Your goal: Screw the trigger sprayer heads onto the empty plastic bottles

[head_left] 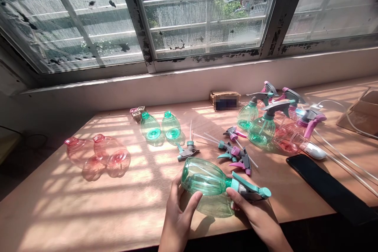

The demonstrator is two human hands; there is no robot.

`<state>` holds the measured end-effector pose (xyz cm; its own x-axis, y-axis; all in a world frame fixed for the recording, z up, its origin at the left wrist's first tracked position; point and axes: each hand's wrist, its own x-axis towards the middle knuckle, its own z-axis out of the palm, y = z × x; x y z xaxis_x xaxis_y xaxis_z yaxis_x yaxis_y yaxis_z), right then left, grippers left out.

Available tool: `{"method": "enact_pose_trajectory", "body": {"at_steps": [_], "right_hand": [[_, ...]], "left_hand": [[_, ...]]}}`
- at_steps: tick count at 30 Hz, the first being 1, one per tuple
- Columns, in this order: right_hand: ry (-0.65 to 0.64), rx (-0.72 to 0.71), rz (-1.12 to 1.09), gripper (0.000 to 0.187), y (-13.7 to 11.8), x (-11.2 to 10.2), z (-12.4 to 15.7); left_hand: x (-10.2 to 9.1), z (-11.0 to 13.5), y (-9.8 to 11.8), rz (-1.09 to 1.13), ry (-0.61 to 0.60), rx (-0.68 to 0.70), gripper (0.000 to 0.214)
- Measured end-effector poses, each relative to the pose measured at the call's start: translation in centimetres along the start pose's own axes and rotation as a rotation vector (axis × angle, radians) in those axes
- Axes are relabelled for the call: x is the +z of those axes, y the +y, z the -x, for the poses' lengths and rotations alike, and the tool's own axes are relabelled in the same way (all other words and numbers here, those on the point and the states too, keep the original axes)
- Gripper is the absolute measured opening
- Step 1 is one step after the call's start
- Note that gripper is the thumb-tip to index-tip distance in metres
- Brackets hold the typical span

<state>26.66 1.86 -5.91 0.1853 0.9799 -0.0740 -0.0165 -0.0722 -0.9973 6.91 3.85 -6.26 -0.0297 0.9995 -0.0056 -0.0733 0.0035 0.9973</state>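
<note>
My left hand [180, 214] wraps around the body of a green plastic spray bottle [205, 181] held on its side above the wooden table [88, 212]. My right hand [254, 214] grips the bottle's neck, where a teal and grey trigger head [249, 191] sits. Both hands are closed on this bottle near the table's front edge.
Two pink bottles [100, 156] lie at left, two green bottles [161, 126] in the middle. Loose trigger heads [236, 153] lie beyond my hands. Assembled spray bottles [271, 122] cluster at right, with a black phone [327, 187], white cables [348, 159] and a small box [225, 100].
</note>
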Motion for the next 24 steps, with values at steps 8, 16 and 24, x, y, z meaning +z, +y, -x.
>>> {"method": "enact_pose_trajectory", "body": {"at_steps": [8,16,24], "right_hand": [[0.042,-0.010,-0.013,0.042,0.22,0.10,-0.08],[0.036,-0.008,-0.003,0.048,0.09,0.20,-0.08],[0.058,-0.021,0.011,0.044,0.38,0.17,-0.07]], "left_hand": [[0.11,-0.03,0.03,-0.005,0.021,-0.006,0.061],[0.15,0.00,0.07,-0.007,0.021,-0.011,0.062],[0.13,-0.03,0.00,-0.002,0.009,-0.003,0.063]]}}
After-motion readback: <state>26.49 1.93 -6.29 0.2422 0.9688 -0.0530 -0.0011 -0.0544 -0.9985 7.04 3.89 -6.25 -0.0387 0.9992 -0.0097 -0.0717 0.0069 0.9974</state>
